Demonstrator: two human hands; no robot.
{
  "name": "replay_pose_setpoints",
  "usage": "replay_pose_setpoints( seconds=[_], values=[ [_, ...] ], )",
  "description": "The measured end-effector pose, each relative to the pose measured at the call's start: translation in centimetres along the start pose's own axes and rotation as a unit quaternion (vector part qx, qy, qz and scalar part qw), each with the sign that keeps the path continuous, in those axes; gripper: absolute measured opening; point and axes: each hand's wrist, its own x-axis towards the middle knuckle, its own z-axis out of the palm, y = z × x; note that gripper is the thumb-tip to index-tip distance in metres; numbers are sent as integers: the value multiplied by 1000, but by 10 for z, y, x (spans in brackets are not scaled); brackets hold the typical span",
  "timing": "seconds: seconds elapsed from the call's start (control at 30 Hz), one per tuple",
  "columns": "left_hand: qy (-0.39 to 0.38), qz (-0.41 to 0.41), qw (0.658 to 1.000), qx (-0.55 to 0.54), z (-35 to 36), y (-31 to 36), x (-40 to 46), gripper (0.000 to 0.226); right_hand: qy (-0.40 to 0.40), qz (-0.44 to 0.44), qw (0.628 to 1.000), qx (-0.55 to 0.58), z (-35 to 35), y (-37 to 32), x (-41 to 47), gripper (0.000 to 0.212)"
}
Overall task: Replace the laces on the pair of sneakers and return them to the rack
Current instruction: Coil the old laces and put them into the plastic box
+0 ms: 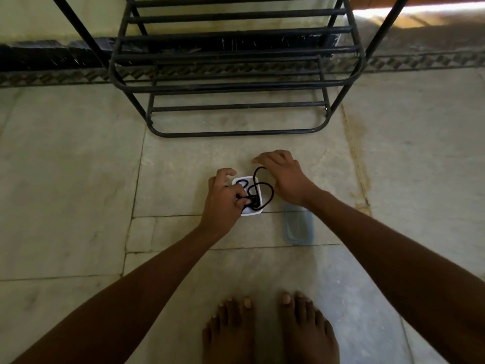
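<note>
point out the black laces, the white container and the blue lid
black laces (pixel 270 191), head view, on the loop hanging over the container's right edge
white container (pixel 253 212), head view, on its near rim
blue lid (pixel 298 227), head view, on its flat middle, on the floor

Dim, soft, edges bowed; top-right glare.

No legible text, labels, brands, nos. or signs in head view. Surfaces checked: white container, translucent blue lid, black metal rack, stone floor, patterned border strip along wall base, decorative motif only, no lettering. Black laces carry no tags or print.
</note>
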Motion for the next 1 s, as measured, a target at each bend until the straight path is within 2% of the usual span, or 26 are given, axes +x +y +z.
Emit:
replay_pose_setpoints(
  seconds=[0.07,0.13,0.2,0.27,0.3,0.37,0.43,0.57,0.67,0.8,0.93,1.0],
  values=[
    [-14,15,1000,4,2,-3,-2,7,-90,-9,994,-59,-2,2,13,62],
    [-11,32,999,23,1,-3,-2,6,-119,-14,988,-101,-3,3,21,38],
    [0,47,997,57,-1,-1,0,9,-82,-18,990,-116,-3,4,21,20],
    [5,46,995,87,-2,2,-1,12,-34,-11,993,-115,-3,7,14,17],
    [6,39,995,93,-3,3,-3,21,-12,-5,994,-110,-3,7,11,18],
    [9,8,997,72,-6,5,-7,39,-5,-9,997,-80,-7,9,6,19],
    [16,-32,999,16,-9,5,-11,48,-21,-13,1000,-6,-14,7,2,16],
    [55,-62,990,-113,-18,0,-18,54,-30,69,983,165,-34,-5,-6,6],
    [57,-73,985,-143,-21,-8,-21,53,-56,131,940,311,-45,-15,-10,5],
    [-6,-103,977,-184,-23,-17,-20,63,-37,177,878,443,-49,-25,-6,8],
    [-68,-102,970,-208,-30,-15,-15,82,-34,248,774,582,-42,-32,-1,15],
    [-92,-86,979,-160,-30,-18,-12,89,-28,273,732,624,-37,-35,1,20]
  ],
)
